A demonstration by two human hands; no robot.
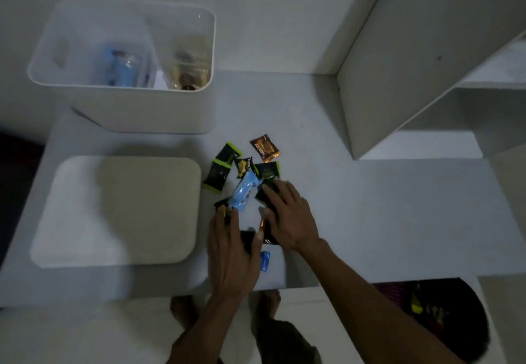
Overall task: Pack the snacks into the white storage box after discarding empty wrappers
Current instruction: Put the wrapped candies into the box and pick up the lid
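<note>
we are gathering the loose snack packets on the white table (pixel 370 221), and both hands are lying on the pile just beside the box lid (pixel 119 210). our left hand (pixel 230 252) is pressing flat over dark packets with its fingers spread, and its fingertips are touching the near end of the light blue packet (pixel 244 191); we cannot tell whether it is truly gripping anything yet. our right hand (pixel 287 218) is resting on another dark packet, fingers loosely curled and closing on nothing we can make out. the white storage box (pixel 128 113) is standing open at the far left of the table, well apart from the pile, with some items already inside. to do this well, we are thinking it wise to feel each packet for fullness first, since flat ones are probably wrappers to discard. the orange packet (pixel 265 148) and the green-edged packets (pixel 222 164) are lying farther out, so we should sweep them inward before lifting a handful.
</note>
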